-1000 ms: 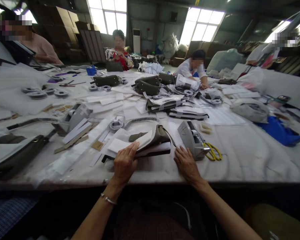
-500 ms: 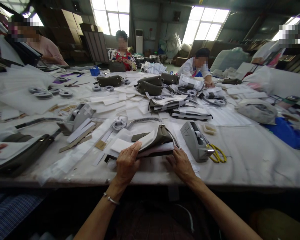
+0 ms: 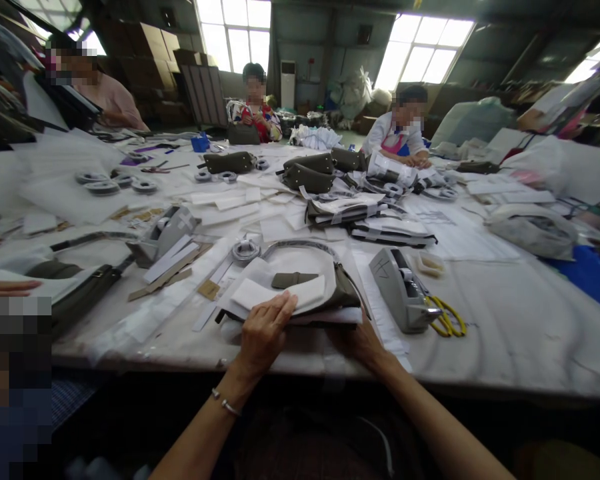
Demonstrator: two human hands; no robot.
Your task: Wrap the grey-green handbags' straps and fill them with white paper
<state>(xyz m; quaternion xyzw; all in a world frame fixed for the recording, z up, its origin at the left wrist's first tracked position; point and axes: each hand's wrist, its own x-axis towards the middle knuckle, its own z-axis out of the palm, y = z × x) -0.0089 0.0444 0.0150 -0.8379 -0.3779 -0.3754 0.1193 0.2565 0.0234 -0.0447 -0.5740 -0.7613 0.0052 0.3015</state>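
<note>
In front of me an olive-grey handbag (image 3: 346,288) lies on its side, its wrapped handle (image 3: 300,245) arching away from me. A folded white padding sheet (image 3: 260,297) rests on it, beside a short olive strap (image 3: 294,280). My left hand (image 3: 266,330) is closed over the near edge of the sheet and bag, fingers together on top. My right hand (image 3: 359,341) grips the bag's near right corner from below; most of its fingers are hidden under the bag.
A grey tape dispenser (image 3: 400,290) and yellow-handled scissors (image 3: 447,317) lie to the right. Left are a tape roll (image 3: 245,250), cardboard strips (image 3: 167,277), another dispenser (image 3: 165,233) and a neighbour's hand (image 3: 10,287) on another bag. Several bags (image 3: 307,177) are piled farther back.
My right hand has slid further under the bag's right corner, hiding more of its fingers. My left hand stays on the padding sheet. The whole view has shifted slightly left.
</note>
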